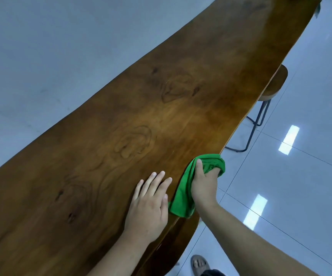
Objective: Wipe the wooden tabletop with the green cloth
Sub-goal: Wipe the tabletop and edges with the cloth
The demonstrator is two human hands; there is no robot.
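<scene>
The long wooden tabletop (141, 116) runs from the lower left to the upper right, dark brown with knots and wavy grain. My right hand (204, 186) grips the bunched green cloth (183, 198) and presses it on the table's near edge; part of the cloth hangs over that edge. My left hand (151, 202) lies flat on the wood just left of the cloth, fingers spread, holding nothing.
A round wooden stool (274, 86) on thin black metal legs stands under the table's right edge. Glossy white floor tiles (290, 176) lie to the right. A pale wall (51, 46) runs along the table's far side. My sandalled foot (200, 264) shows at the bottom.
</scene>
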